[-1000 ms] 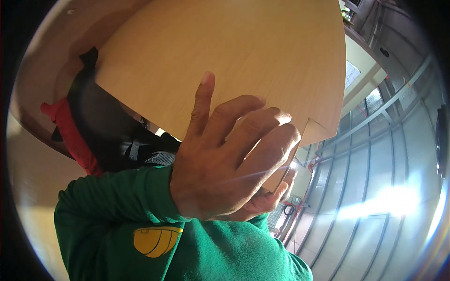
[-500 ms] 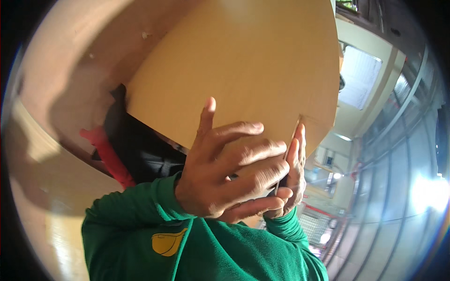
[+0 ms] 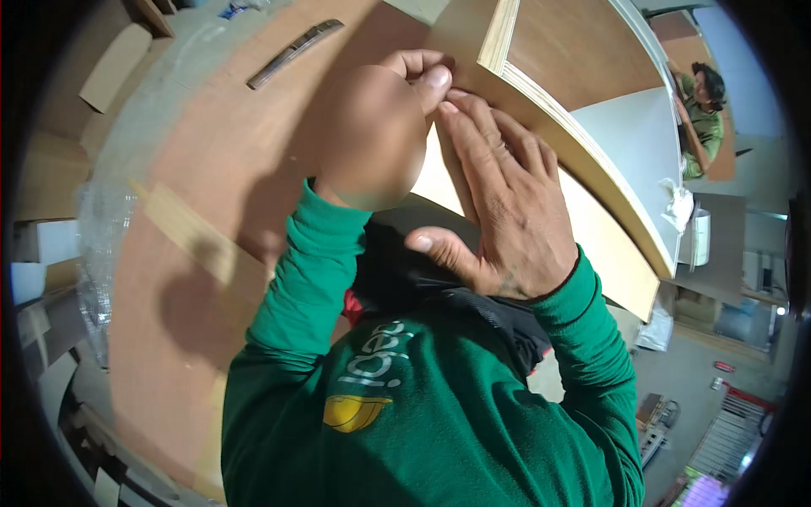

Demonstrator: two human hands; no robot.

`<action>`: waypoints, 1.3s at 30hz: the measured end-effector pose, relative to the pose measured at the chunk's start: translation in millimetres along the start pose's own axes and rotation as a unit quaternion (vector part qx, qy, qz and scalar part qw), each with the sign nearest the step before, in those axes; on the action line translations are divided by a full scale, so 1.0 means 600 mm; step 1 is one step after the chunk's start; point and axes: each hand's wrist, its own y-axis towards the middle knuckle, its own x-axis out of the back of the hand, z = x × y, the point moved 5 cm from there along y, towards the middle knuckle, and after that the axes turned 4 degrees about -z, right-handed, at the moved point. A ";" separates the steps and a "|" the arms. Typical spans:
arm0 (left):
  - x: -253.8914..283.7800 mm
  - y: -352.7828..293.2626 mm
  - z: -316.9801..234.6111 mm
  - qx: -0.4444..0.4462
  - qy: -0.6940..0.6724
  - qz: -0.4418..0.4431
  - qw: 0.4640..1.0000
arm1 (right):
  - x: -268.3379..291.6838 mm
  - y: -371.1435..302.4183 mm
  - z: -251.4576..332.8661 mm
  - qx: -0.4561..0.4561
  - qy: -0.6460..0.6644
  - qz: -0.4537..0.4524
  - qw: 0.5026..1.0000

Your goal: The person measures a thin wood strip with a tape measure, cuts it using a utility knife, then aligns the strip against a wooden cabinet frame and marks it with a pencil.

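A wooden cabinet-like box [image 3: 583, 135] with pale plywood edges stands in front of me to the right. My left hand [image 3: 372, 127] is at its near corner, with thumb and fingertips pressed together. What they hold, if anything, cannot be made out, and part of this hand is smeared. My right hand [image 3: 515, 203] lies along a brown panel edge [image 3: 457, 165], fingers stretched out and thumb spread. Its fingertips come close to those of the left hand. Below the edge shows a pale, brightly lit panel face [image 3: 591, 220].
On the brown board surface [image 3: 186, 253] at left lies a dark, narrow, curved tool or strip [image 3: 294, 55]. Clear plastic wrapping [image 3: 97, 262] runs along its left side. At the far right another person [image 3: 703, 118] leans beside the box. A metal rack [image 3: 731, 435] stands lower right.
The thin flat thing that was between my hands is out of sight. My hands have moved up to the box corner, and the view has swung over to the plywood box.
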 end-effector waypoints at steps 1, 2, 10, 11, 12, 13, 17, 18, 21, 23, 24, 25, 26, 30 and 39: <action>-0.009 -0.020 0.001 0.020 0.006 0.005 1.000 | 0.000 -0.010 0.000 0.011 -0.013 -0.010 1.000; -0.017 -0.039 -0.004 -0.013 0.049 -0.002 0.999 | 0.009 -0.030 -0.002 0.004 -0.001 -0.005 1.000; -0.045 -0.154 -0.027 -0.127 0.196 -0.089 0.968 | 0.027 -0.141 -0.022 -0.077 0.005 0.018 0.997; -0.058 -0.169 -0.020 -0.120 0.240 -0.101 0.958 | 0.030 -0.159 -0.028 -0.082 0.019 0.006 0.996; -0.066 -0.171 -0.013 -0.121 0.223 -0.124 0.959 | 0.033 -0.179 -0.038 -0.093 0.021 0.003 0.995; -0.070 -0.170 -0.001 -0.112 0.207 -0.156 0.959 | 0.035 -0.202 -0.048 -0.107 0.023 -0.001 0.994; -0.080 -0.176 0.023 -0.125 0.160 -0.168 0.965 | 0.045 -0.285 -0.113 -0.174 -0.033 -0.030 0.984; -0.077 -0.174 0.024 -0.132 0.182 -0.160 0.961 | 0.049 -0.308 -0.132 -0.196 -0.060 0.003 0.979; -0.072 -0.160 0.023 -0.156 0.269 -0.132 0.941 | 0.071 -0.392 -0.171 -0.241 -0.075 -0.014 0.968; -0.081 -0.148 0.012 -0.144 0.335 -0.102 0.926 | 0.084 -0.449 -0.195 -0.274 -0.076 -0.047 0.957; -0.092 -0.144 0.004 -0.134 0.356 -0.063 0.923 | 0.088 -0.476 -0.208 -0.291 -0.077 -0.056 0.952; -0.104 -0.135 -0.007 -0.120 0.387 -0.036 0.914 | 0.091 -0.498 -0.222 -0.297 -0.081 -0.076 0.948; -0.113 -0.132 -0.014 -0.094 0.422 -0.033 0.901 | 0.093 -0.523 -0.236 -0.309 -0.083 -0.089 0.943; -0.162 -0.124 -0.038 -0.059 0.611 0.054 0.787 | 0.111 -0.617 -0.315 -0.367 -0.090 -0.089 0.922; -0.391 -0.198 0.060 -0.238 0.743 0.328 0.532 | 0.128 -0.693 -0.349 -0.380 -0.101 -0.123 0.911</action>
